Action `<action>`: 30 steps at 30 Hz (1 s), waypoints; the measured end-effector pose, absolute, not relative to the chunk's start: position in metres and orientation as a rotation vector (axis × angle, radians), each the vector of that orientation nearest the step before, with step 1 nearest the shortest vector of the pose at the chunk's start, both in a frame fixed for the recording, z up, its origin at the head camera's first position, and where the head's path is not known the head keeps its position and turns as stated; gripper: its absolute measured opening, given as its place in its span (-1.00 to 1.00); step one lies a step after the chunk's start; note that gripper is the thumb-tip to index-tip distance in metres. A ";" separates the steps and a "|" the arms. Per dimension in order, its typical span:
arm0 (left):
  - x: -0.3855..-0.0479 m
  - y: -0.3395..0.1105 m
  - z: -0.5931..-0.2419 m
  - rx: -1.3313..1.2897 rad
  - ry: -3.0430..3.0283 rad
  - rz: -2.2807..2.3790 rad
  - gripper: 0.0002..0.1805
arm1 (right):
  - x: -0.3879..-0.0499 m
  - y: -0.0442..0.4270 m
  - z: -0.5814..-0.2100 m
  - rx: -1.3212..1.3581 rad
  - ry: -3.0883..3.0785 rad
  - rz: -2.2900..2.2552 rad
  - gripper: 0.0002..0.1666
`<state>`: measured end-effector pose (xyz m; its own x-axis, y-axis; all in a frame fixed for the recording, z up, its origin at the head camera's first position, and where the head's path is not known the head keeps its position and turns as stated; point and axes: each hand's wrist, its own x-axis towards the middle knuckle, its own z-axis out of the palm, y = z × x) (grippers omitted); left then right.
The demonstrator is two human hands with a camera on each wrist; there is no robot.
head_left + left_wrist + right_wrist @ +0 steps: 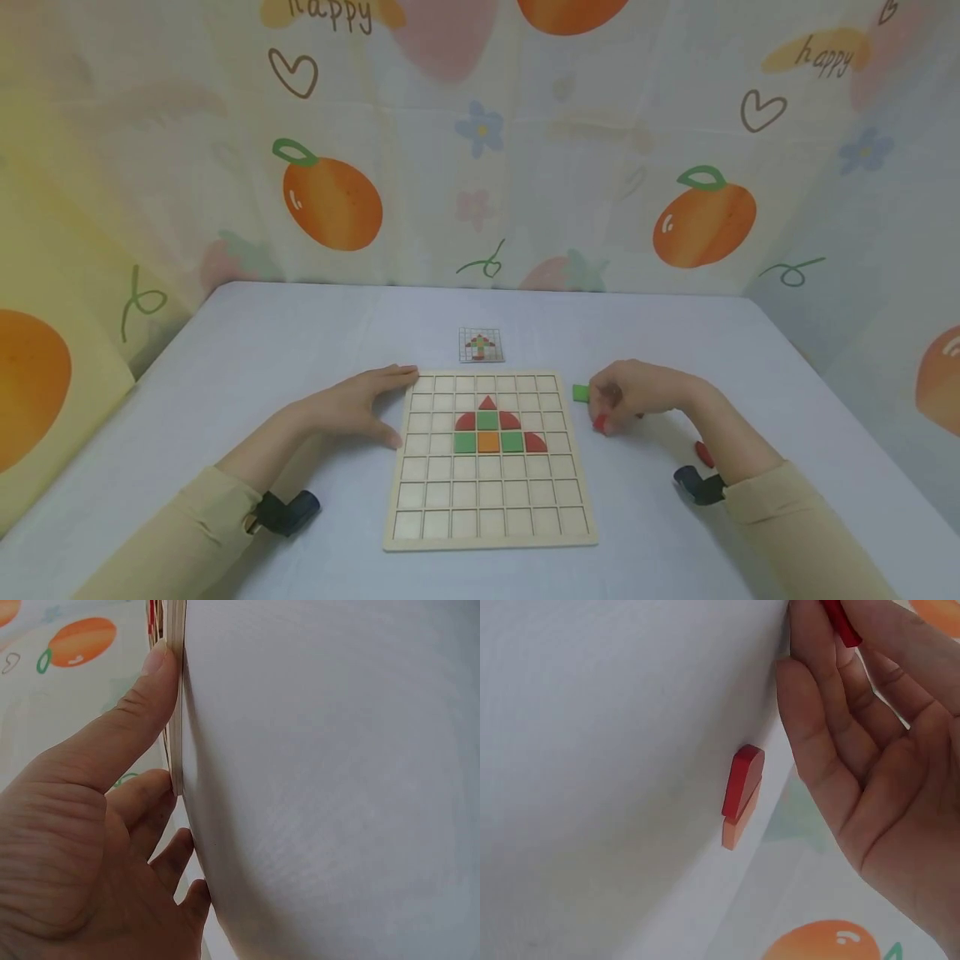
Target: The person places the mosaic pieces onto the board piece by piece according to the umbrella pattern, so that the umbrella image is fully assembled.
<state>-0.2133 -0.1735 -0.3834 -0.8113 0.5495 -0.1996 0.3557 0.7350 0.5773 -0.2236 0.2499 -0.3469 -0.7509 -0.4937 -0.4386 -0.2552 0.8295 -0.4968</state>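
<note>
A wooden grid board (491,496) lies on the white table. On it sit several coloured pieces: a red triangle (488,403), green squares, an orange square (488,442) and red quarter-rounds. My left hand (352,408) rests at the board's upper left edge, thumb and fingers extended; in the left wrist view the thumb (124,724) touches the board's side. To the right of the board, my right hand (637,396) pinches a small red piece (843,626) between thumb and fingers. Its full shape is hidden by them. A green square (581,392) lies beside the right fingertips.
Behind the board lies a small pattern card (481,345). Another red piece (703,454) is near the right wrist; the right wrist view shows a red piece (742,781) with an orange piece (739,825) close by. A fruit-print cloth (480,167) hangs behind the table.
</note>
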 end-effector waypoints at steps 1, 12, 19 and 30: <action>-0.213 -0.173 -0.384 0.700 2.579 0.755 0.11 | -0.224 0.250 -0.346 -0.554 2.434 -0.567 -0.85; -0.215 -0.174 -0.386 0.689 2.579 0.760 0.11 | -0.223 0.237 -0.339 -0.589 2.387 -0.737 -0.94; -0.214 -0.175 -0.386 0.692 2.579 0.761 0.11 | -0.224 0.219 -0.341 -0.596 2.476 -0.781 -0.94; -0.214 -0.174 -0.385 0.700 2.583 0.753 0.12 | -0.220 0.184 -0.340 -0.679 2.554 -0.976 -0.84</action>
<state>-0.2141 -0.1743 -0.3852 -0.8125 0.5487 -0.1968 0.3570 0.7353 0.5760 -0.2201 0.1839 -0.3398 -0.8345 -0.5363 -0.1267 -0.3151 0.6531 -0.6886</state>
